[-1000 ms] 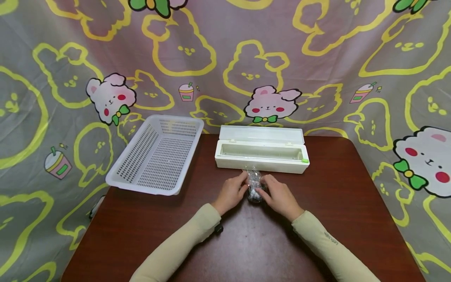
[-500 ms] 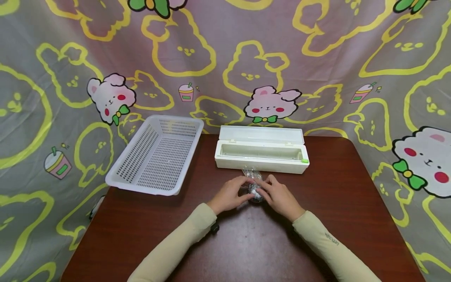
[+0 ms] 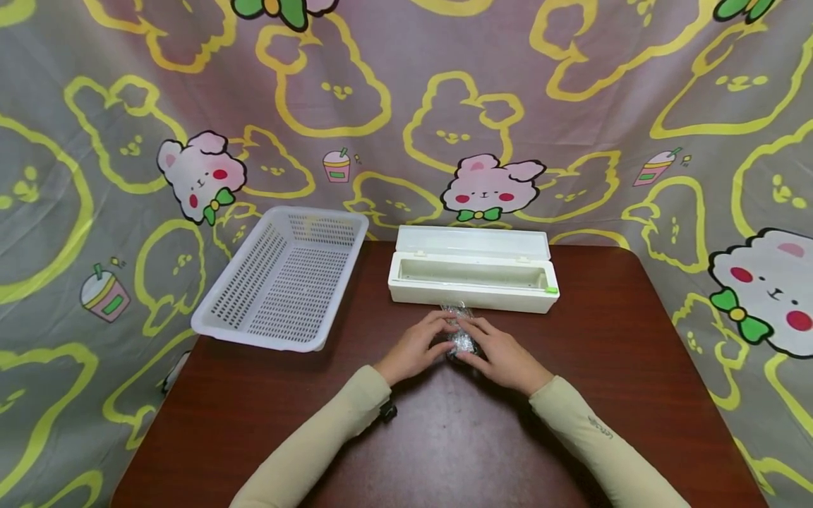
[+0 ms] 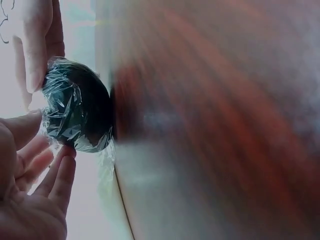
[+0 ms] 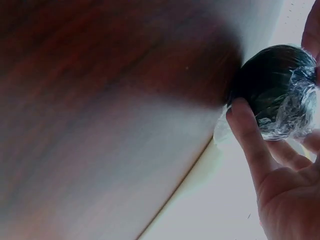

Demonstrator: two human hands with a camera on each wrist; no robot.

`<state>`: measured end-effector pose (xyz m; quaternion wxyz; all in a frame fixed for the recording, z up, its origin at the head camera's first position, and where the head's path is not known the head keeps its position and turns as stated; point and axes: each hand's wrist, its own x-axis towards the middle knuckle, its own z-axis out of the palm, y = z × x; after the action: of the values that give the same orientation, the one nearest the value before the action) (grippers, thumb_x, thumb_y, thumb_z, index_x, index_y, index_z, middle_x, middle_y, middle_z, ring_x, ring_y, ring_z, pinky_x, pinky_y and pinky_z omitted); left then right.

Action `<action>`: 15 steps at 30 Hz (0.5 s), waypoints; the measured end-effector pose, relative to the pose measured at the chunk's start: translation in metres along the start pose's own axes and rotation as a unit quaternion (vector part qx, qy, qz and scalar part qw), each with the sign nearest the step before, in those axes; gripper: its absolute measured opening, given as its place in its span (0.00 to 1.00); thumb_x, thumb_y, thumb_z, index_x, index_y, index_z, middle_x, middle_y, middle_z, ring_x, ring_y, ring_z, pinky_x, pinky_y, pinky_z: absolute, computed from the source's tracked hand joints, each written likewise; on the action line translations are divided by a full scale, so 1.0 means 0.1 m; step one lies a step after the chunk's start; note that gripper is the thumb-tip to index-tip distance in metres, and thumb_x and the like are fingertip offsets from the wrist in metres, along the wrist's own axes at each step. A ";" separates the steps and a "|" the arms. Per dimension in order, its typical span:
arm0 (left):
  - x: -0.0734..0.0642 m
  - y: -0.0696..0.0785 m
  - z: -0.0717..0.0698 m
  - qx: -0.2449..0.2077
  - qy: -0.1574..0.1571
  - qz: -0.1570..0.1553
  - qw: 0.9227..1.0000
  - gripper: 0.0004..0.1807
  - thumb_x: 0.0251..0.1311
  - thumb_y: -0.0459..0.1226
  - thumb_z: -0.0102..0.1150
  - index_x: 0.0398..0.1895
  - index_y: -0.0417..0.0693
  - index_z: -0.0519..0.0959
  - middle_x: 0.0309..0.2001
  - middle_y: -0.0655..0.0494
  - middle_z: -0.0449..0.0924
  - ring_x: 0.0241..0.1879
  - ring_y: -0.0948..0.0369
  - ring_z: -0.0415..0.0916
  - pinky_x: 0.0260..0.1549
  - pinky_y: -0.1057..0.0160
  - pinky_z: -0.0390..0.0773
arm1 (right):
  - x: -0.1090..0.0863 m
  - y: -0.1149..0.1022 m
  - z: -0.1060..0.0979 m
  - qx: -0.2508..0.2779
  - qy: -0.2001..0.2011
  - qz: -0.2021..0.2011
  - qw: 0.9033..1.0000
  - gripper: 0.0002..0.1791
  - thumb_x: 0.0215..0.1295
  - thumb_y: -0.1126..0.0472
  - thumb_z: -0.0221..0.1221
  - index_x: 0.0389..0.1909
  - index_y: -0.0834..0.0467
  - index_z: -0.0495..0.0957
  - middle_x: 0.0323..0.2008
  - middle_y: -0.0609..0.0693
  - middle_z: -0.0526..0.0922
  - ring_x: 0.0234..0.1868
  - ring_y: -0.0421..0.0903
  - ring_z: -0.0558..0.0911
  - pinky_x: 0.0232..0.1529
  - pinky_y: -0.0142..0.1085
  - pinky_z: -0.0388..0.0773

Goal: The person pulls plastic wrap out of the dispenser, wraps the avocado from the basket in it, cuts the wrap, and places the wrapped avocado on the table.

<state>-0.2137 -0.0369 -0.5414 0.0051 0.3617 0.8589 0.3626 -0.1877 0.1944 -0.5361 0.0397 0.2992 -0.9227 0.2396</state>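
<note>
A dark, rounded thing wrapped in crinkled cling film (image 3: 464, 343) lies on the table in front of the white box; its kind does not show through the film. My left hand (image 3: 416, 347) holds its left side, thumb and fingertips against the film. From the right, my right hand (image 3: 504, 355) holds it with fingers over the top and thumb near the front. In the left wrist view the wrapped thing (image 4: 75, 107) has its film bunched on top. The right wrist view shows my right thumb against the dark side of the wrapped thing (image 5: 272, 85).
Behind the hands stands a long white cling film dispenser box (image 3: 473, 298), lid raised, with a green slider at its right end. A white perforated plastic basket (image 3: 311, 344) is at the left on the brown table (image 3: 432, 444). A patterned curtain (image 3: 394, 106) hangs behind.
My left fingers have come in over the film, nearer the right hand. The right hand has shifted over the top of the wrapped thing. The box and basket have stayed put.
</note>
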 end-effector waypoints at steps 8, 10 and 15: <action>0.00 0.04 -0.02 0.030 0.007 -0.013 0.999 0.18 0.73 0.40 0.61 0.61 0.46 0.81 0.59 0.51 0.85 0.57 0.55 0.81 0.61 0.55 0.79 | -0.01 0.00 0.00 0.005 -0.021 -0.005 1.000 0.33 0.79 0.50 0.56 0.78 0.59 0.64 0.71 0.59 0.71 0.62 0.60 0.81 0.61 0.56 0.79; 0.00 0.05 -0.02 0.029 0.008 -0.017 0.999 0.17 0.73 0.40 0.61 0.61 0.46 0.82 0.58 0.51 0.85 0.55 0.55 0.82 0.58 0.56 0.81 | -0.01 0.00 -0.01 0.012 -0.023 -0.006 1.000 0.30 0.81 0.53 0.53 0.78 0.59 0.64 0.72 0.59 0.70 0.64 0.60 0.80 0.63 0.56 0.78; 0.00 0.04 -0.03 0.026 -0.002 -0.032 0.999 0.16 0.74 0.42 0.60 0.61 0.51 0.78 0.58 0.54 0.85 0.56 0.57 0.82 0.58 0.57 0.81 | 0.01 -0.02 -0.02 0.018 -0.019 0.005 1.000 0.27 0.83 0.57 0.49 0.77 0.62 0.65 0.73 0.60 0.71 0.66 0.60 0.79 0.64 0.55 0.77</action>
<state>-0.2119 -0.0366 -0.5366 0.0088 0.3345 0.8792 0.3391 -0.1877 0.1933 -0.5337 0.0160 0.2995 -0.9205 0.2504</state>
